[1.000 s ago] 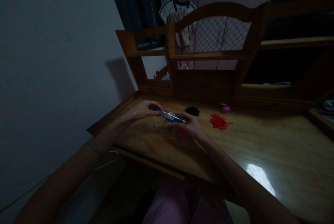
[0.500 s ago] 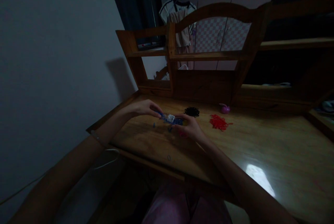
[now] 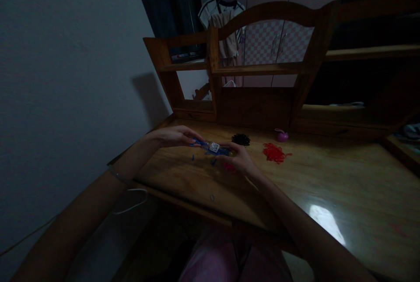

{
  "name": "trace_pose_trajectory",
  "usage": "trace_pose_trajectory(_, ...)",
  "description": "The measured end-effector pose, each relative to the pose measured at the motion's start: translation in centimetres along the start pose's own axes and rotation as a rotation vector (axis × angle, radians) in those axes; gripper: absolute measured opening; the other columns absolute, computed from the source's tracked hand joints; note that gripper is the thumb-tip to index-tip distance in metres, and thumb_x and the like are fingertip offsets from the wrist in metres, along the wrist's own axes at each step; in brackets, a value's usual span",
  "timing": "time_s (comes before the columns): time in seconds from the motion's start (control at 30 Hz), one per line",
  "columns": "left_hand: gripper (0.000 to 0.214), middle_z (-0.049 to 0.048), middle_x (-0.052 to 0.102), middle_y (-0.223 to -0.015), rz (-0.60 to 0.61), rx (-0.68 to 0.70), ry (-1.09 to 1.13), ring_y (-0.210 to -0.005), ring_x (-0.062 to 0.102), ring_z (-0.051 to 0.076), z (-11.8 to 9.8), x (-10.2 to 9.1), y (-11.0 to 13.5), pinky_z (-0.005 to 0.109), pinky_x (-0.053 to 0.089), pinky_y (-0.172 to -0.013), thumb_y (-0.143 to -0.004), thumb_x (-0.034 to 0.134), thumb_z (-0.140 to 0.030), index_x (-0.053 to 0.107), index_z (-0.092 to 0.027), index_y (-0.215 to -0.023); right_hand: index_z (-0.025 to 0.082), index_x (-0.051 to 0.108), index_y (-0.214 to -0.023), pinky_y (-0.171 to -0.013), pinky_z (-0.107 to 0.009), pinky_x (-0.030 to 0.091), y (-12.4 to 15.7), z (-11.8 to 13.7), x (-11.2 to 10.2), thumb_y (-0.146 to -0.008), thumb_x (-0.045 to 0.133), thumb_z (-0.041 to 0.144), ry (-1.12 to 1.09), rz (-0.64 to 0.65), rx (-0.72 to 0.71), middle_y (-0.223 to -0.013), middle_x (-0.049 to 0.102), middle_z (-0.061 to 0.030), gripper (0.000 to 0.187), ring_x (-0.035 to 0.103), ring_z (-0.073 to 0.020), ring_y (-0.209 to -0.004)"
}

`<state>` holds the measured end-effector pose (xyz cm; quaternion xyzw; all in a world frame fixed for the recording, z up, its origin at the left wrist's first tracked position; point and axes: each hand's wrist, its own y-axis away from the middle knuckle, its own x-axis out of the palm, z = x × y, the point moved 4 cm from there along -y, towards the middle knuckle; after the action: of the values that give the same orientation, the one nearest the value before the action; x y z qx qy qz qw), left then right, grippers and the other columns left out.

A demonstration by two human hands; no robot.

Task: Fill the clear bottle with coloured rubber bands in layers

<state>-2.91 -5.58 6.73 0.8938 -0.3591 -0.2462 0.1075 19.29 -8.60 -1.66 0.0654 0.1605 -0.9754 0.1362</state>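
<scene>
My left hand (image 3: 181, 135) pinches the left end of a small see-through packet (image 3: 206, 145) with blue bits in it and a white square-code label (image 3: 214, 147). The packet's right end is held between the thumb and fingers of my right hand (image 3: 240, 156). It is stretched out between both hands, just over the desk. Small blue pieces (image 3: 213, 162) lie below it, and pinkish-red bands (image 3: 229, 167) lie partly under my right hand. Beyond that hand is a heap of black bands (image 3: 240, 139), with a heap of red bands (image 3: 274, 153) to its right.
A purple round object with a loop (image 3: 281, 135) stands behind the red heap. One pale ring (image 3: 211, 197) lies near the front edge of the wooden desk (image 3: 328, 163). A wooden shelf unit (image 3: 256, 71) rises at the back, and a wall (image 3: 82, 76) bounds the left.
My left hand has drawn slightly left, and more blue shows at its fingertips. My right hand keeps its grip with little movement. The view has shifted slightly.
</scene>
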Motion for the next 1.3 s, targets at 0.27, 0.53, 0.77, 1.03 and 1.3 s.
trace_pose_trajectory(0.27,0.033,0.0080,0.070,-0.111,-0.095,0.025,-0.011,-0.102,0.063,0.020,0.7,-0.3,-0.4,0.029,0.047,-0.088,-0.071,0.071,-0.028,0.073,-0.020,-0.103,0.022,0.071,-0.105,-0.091,-0.046,0.051,0.1,0.5,0.1,-0.067,0.077,0.026,-0.073,0.005,0.016,-0.104,0.072,-0.0078,0.039,0.065,-0.0255,-0.097)
trace_pose_trajectory(0.53,0.030,0.0064,0.073,-0.098,-0.273,0.028,0.074,-0.089,0.067,0.016,0.9,0.0,-0.8,0.029,0.050,-0.084,-0.069,0.076,-0.029,0.069,-0.017,-0.096,0.021,0.070,-0.104,-0.094,-0.043,0.049,0.0,0.4,0.4,-0.064,0.081,0.027,-0.124,0.009,0.053,-0.107,0.071,-0.0074,0.041,0.065,-0.0242,-0.100)
trace_pose_trajectory(0.77,0.034,0.0089,0.074,-0.095,-0.403,0.048,0.047,-0.092,0.068,0.020,-0.2,1.4,-0.7,0.035,0.051,-0.089,-0.067,0.077,-0.037,0.069,-0.014,-0.091,0.021,0.070,-0.105,-0.093,-0.041,0.049,-0.1,-0.3,0.5,-0.065,0.079,0.027,-0.210,0.010,0.067,-0.108,0.071,-0.0077,0.042,0.065,-0.0226,-0.099)
trace_pose_trajectory(1.03,0.027,0.0088,0.071,-0.111,-0.226,0.040,0.163,-0.103,0.065,0.019,-1.7,1.3,-0.2,0.030,0.049,-0.092,-0.071,0.068,-0.019,0.072,-0.017,-0.097,0.023,0.071,-0.102,-0.095,-0.041,0.047,-0.5,-0.7,0.2,-0.062,0.082,0.028,-0.257,-0.039,0.104,-0.109,0.071,-0.0057,0.042,0.065,-0.0219,-0.102)
trace_pose_trajectory(1.3,0.027,0.0069,0.072,-0.107,-0.301,0.061,0.060,-0.099,0.067,0.018,-1.5,0.8,0.2,0.032,0.051,-0.090,-0.072,0.070,-0.025,0.073,-0.020,-0.098,0.024,0.071,-0.103,-0.097,-0.042,0.047,-0.2,-0.2,0.3,-0.063,0.082,0.028,-0.284,-0.011,0.113,-0.110,0.071,-0.0060,0.042,0.065,-0.0217,-0.103)
